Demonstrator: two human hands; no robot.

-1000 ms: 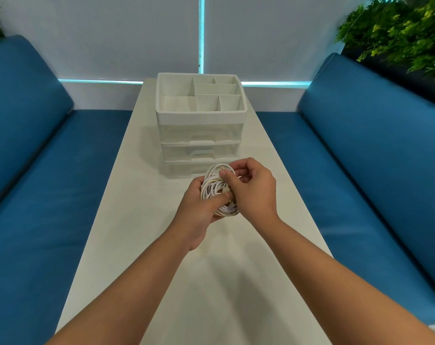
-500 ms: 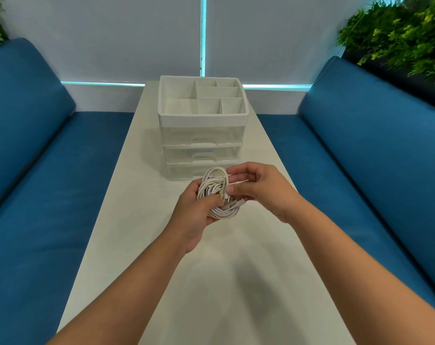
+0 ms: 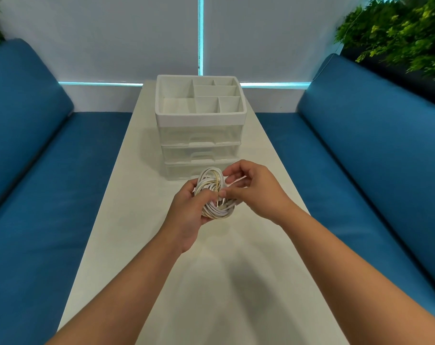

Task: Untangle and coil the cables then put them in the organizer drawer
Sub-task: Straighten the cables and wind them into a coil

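A blue bench seat [image 3: 37, 195] runs along the left of the white worktop [image 3: 211, 282]. Above the worktop's middle, the left hand [image 3: 186, 215] grips a coiled bundle of white cables [image 3: 212, 192], fingers curled round it. The right hand [image 3: 256, 190] pinches a strand at the bundle's right side. Just beyond, the organizer [image 3: 200, 120] stands with its three drawers closed.

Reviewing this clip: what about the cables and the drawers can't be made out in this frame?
- Head view: how many cables are in the white cable bundle; the strands overlap, and the left hand and right hand cover parts of it.
- Bottom drawer of the organizer: its front is partly hidden behind hands and bundle.
- Drawer contents: the translucent fronts are too hazy to read.
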